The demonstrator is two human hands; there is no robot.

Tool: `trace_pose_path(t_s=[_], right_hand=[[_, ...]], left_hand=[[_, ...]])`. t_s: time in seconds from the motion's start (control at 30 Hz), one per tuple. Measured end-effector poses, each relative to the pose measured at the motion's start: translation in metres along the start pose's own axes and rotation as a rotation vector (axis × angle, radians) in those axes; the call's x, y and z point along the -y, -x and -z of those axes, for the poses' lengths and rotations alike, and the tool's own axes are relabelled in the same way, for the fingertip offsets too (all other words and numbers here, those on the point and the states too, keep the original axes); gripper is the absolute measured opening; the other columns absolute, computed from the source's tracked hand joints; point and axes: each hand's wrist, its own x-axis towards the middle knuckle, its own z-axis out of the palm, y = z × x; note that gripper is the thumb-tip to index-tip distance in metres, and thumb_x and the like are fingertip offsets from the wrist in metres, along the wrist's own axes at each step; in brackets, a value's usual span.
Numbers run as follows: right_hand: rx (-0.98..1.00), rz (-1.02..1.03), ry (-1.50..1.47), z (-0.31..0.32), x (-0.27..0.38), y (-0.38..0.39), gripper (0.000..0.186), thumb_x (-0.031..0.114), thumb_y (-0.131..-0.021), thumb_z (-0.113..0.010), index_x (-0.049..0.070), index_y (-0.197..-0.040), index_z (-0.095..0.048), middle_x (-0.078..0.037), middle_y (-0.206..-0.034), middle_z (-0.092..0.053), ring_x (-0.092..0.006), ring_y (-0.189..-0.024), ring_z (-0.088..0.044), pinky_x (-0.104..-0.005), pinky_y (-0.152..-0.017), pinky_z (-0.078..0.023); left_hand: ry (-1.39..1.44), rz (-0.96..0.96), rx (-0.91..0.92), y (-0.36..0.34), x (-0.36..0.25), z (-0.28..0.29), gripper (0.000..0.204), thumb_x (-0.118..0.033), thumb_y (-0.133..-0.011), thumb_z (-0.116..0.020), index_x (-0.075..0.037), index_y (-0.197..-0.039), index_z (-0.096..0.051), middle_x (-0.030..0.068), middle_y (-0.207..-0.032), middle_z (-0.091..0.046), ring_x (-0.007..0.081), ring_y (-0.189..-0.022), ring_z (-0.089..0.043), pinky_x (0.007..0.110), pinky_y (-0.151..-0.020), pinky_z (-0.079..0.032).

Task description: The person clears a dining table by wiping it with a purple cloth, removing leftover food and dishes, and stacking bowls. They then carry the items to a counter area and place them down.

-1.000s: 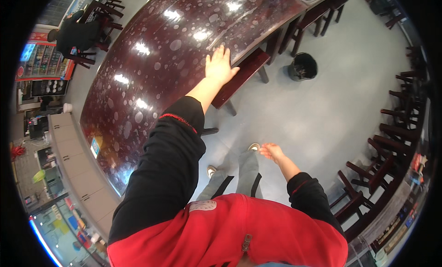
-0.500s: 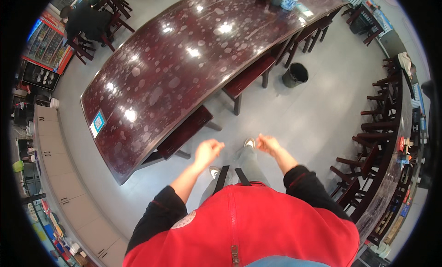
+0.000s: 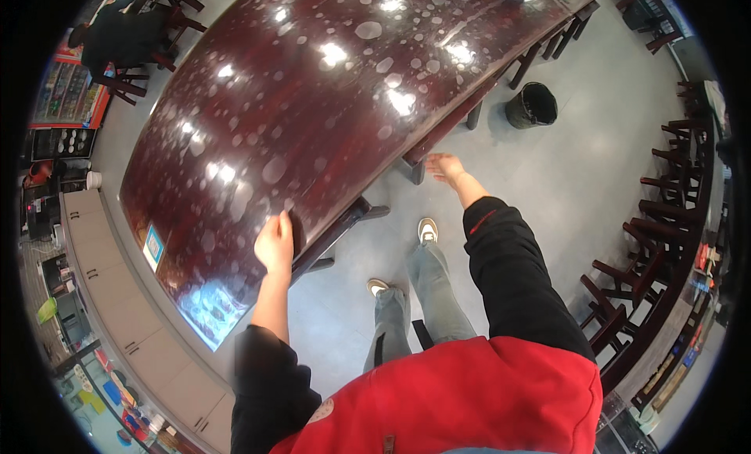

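Observation:
A long, glossy dark-red wooden table (image 3: 262, 113) with pale round marks spans the upper left of the view. My left hand (image 3: 274, 241) has curled fingers and appears over the table near its lower edge; I cannot tell whether it touches it or holds anything. My right hand (image 3: 447, 167) has its fingers apart and empty, beside a dark wooden bench (image 3: 461, 121) under the table's edge. A small blue-framed card (image 3: 152, 247) lies on the table's left end.
A black bucket (image 3: 530, 106) stands on the floor right of the bench. Wooden chairs (image 3: 653, 250) line the right side. A person in dark clothes (image 3: 121, 35) is at chairs upper left. Beige cabinets (image 3: 117, 290) and a drinks fridge (image 3: 66, 94) are along the left.
From half a second ago, my right hand has moved forward toward the bench and opened. My left hand has moved left, over the table's edge, and the view has shifted.

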Motion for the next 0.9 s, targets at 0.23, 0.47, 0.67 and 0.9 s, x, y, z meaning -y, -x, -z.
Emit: trace_pose_path(t_s=[0.23, 0.47, 0.67, 0.9], right_hand=[[0.016, 0.119, 0.302, 0.024, 0.075, -0.135, 0.025, 0.026, -0.086, -0.054, 0.01, -0.106, -0.058, -0.003, -0.099, -0.066, -0.0164, -0.089, -0.064, -0.0368, -0.066, -0.048], [0.56, -0.212, 0.442, 0.034, -0.028, -0.101, 0.029, 0.034, -0.083, -0.057, 0.01, -0.098, -0.063, -0.006, -0.096, -0.066, -0.0203, -0.09, -0.064, -0.0373, -0.065, -0.048], [0.76, -0.375, 1.052, 0.011, -0.125, -0.069, 0.027, 0.032, -0.085, -0.052, 0.011, -0.094, -0.068, -0.006, -0.094, -0.069, -0.0204, -0.082, -0.066, -0.0374, -0.07, -0.049], [0.638, -0.04, 0.327, -0.174, -0.182, -0.104, 0.034, 0.031, -0.091, -0.044, 0.006, -0.092, -0.068, -0.008, -0.082, -0.07, -0.0173, -0.07, -0.066, -0.0338, -0.071, -0.05]], left_hand=[[-0.025, -0.047, -0.073, 0.009, 0.008, -0.012, 0.03, -0.011, -0.087, -0.057, -0.002, -0.06, -0.045, 0.011, -0.054, -0.042, 0.021, -0.047, -0.036, 0.033, -0.046, -0.032], [-0.097, -0.024, -0.044, 0.008, 0.003, -0.011, 0.033, -0.012, -0.087, -0.056, -0.005, -0.059, -0.041, 0.0085, -0.053, -0.04, 0.0213, -0.047, -0.037, 0.034, -0.046, -0.032], [-0.139, -0.035, -0.033, 0.007, 0.002, -0.011, 0.032, -0.013, -0.087, -0.056, -0.006, -0.059, -0.041, 0.0086, -0.053, -0.04, 0.0233, -0.046, -0.038, 0.036, -0.046, -0.032], [-0.07, -0.013, -0.045, 0.009, 0.0, -0.011, 0.029, -0.004, -0.08, -0.059, -0.005, -0.057, -0.042, 0.0105, -0.054, -0.044, 0.027, -0.046, -0.042, 0.037, -0.045, -0.034]])
